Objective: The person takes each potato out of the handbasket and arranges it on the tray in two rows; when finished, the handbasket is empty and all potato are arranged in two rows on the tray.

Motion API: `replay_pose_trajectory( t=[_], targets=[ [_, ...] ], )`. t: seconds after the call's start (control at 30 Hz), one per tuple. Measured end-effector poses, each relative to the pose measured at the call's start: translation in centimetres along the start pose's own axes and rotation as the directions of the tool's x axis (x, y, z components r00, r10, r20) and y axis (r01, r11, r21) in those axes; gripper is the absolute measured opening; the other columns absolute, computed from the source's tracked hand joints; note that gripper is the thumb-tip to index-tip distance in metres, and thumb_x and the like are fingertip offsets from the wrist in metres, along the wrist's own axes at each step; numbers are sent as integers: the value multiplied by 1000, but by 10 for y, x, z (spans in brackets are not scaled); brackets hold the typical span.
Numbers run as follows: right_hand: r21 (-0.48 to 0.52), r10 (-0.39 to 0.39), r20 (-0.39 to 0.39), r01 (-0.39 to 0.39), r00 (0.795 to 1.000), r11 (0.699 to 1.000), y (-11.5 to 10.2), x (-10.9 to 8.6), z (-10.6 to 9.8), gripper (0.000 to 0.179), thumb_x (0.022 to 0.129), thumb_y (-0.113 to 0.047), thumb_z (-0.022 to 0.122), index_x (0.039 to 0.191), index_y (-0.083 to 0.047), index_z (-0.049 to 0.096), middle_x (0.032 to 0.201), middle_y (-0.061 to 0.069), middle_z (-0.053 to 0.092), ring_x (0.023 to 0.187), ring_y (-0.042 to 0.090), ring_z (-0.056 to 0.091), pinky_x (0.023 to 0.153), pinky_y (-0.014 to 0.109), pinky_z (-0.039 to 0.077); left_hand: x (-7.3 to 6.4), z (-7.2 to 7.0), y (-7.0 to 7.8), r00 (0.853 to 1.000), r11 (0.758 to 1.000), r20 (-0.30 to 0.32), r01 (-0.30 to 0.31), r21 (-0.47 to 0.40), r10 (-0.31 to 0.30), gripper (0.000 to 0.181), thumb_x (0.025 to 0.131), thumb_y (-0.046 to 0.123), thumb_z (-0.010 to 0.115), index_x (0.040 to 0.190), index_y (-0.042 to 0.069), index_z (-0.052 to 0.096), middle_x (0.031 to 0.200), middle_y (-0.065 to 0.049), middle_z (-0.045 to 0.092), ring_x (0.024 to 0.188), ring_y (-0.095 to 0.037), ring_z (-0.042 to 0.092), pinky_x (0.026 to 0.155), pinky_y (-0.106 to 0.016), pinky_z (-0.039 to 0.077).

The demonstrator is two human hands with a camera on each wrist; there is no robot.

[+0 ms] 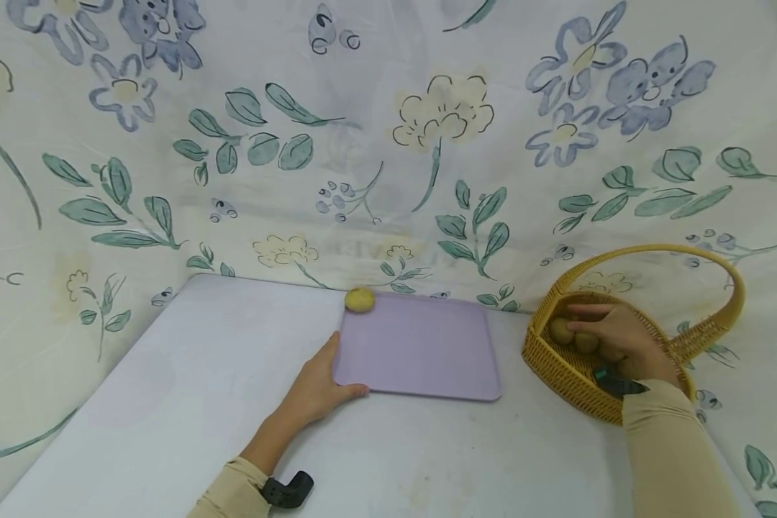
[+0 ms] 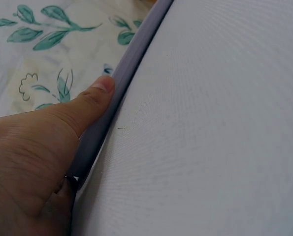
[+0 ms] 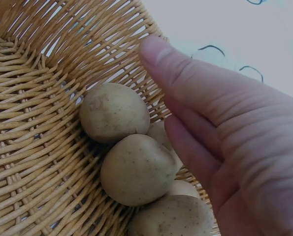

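A light purple tray lies on the white table, with one yellowish potato at its far left corner. My left hand rests at the tray's near left corner, fingers along the left side and thumb along the front edge. The left wrist view has the thumb against the tray's rim; the other fingers are hidden there. Inside the wicker basket on the right is my right hand, over several potatoes. Its thumb and fingers lie beside the potatoes, with none between them.
The basket's tall arched handle rises over the right hand and wrist. Behind the table hangs a floral cloth. White table surface stretches left of the tray and in front of it.
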State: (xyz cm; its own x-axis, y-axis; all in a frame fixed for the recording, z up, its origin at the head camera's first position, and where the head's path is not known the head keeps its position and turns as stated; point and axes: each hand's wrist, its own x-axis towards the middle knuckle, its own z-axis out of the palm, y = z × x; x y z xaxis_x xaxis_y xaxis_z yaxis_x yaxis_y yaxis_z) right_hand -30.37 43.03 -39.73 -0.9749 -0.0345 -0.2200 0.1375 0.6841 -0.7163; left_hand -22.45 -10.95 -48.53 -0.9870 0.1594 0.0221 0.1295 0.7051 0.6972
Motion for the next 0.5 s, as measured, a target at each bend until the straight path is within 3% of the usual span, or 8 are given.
replay_pose_trajectory(
  t=[0.2,0.33,0.47,0.5],
  targets=[
    [-21,2,-20,-3,1000,1000,3,2,4,76,84,-51,80,145,-10,59,156,12,49,105,-11,47,83,10,49,0,-1,3,1000,1000,-1,-7,1,7,124,77,49,87,161,-6,14,168,-24,20,155,-40,24,127,-54,27],
    [8,23,-12,-23,1000,1000,6,4,5,77,85,-49,81,147,-10,56,156,14,48,90,-6,51,75,16,53,1,-1,2,1000,1000,3,-12,7,12,124,77,49,87,161,-6,13,168,-24,20,155,-40,24,127,-54,27],
    [30,25,9,-25,1000,999,6,4,6,74,88,-41,80,149,-8,54,154,14,49,98,0,55,81,20,55,1,0,2,1000,1000,0,-13,7,13,124,77,48,87,161,-6,13,168,-24,20,155,-41,25,126,-55,28],
    [40,29,12,-29,1000,999,7,4,7,72,88,-37,81,149,-8,54,151,15,53,92,4,56,77,23,56,1,0,2,1000,1000,-2,-14,7,14,124,77,48,87,161,-6,14,168,-24,20,155,-41,25,126,-55,28]
  ],
)
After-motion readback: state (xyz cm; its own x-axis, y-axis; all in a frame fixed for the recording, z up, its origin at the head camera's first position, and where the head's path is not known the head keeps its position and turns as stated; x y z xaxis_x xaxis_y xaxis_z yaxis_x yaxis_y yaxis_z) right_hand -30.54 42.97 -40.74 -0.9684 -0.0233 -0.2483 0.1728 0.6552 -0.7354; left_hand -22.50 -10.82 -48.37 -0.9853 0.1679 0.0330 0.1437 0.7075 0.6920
